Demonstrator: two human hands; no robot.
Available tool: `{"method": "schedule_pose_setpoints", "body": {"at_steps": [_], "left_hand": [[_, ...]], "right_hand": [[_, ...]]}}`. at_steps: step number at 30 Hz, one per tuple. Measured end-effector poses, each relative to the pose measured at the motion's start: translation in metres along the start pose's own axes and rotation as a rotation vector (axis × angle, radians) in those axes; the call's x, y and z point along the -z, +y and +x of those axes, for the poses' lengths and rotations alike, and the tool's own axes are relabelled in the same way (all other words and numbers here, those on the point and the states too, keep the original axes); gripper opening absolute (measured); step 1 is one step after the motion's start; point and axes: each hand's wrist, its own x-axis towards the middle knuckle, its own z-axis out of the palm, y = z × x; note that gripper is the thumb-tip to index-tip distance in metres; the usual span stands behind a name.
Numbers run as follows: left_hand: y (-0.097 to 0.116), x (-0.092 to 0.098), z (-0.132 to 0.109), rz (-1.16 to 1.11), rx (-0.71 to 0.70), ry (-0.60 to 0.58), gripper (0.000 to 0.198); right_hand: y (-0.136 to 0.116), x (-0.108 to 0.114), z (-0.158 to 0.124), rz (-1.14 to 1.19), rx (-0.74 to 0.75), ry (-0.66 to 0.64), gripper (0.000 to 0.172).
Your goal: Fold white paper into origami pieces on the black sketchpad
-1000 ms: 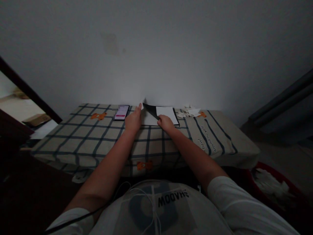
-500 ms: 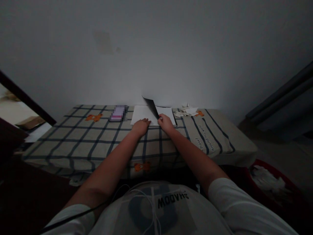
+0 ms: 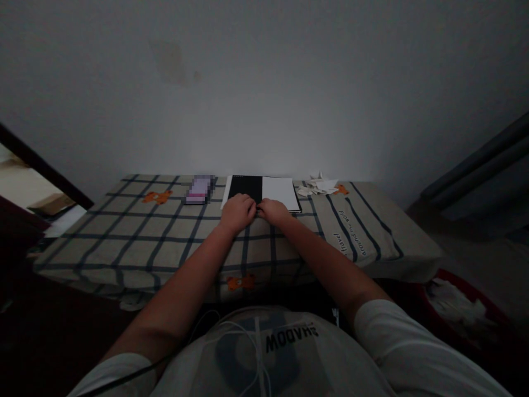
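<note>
An open book (image 3: 281, 192) with white pages lies at the back of the cloth-covered table, against the wall. Its black sheet (image 3: 248, 188) is folded down flat over the left half. My left hand (image 3: 238, 213) rests over the near edge of that sheet, fingers curled and closed on it. Close beside it, my right hand (image 3: 273, 211) pinches the sheet's near edge by the middle of the book. The fingertips of both hands nearly meet, and the exact grip is partly hidden.
A purple phone-like object (image 3: 200, 189), blurred out, lies left of the book. Torn white paper scraps (image 3: 320, 184) are heaped to the right. Checked cloth (image 3: 165, 237) covers the table. A red bin (image 3: 491, 303) with crumpled paper stands at lower right.
The black sheet, which stood up tilted in my right hand, now lies flat on the left half. My right hand has moved left, and my left hand now overlies the sheet.
</note>
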Motion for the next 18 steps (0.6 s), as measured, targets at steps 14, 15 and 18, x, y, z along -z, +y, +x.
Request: {"method": "schedule_pose_setpoints", "body": {"at_steps": [14,15,18], "left_hand": [[-0.022,-0.033,0.008,-0.112,0.115,-0.166,0.040],[-0.022,-0.032,0.010,-0.103,0.110,-0.174,0.040],[-0.022,-0.029,0.014,-0.083,0.104,-0.205,0.038]], "right_hand": [[0.040,-0.006,-0.007,0.213,0.089,0.249,0.027],[0.043,-0.007,-0.008,0.244,0.085,0.278,0.027],[0.048,-0.008,-0.008,0.340,0.121,0.318,0.028]]}}
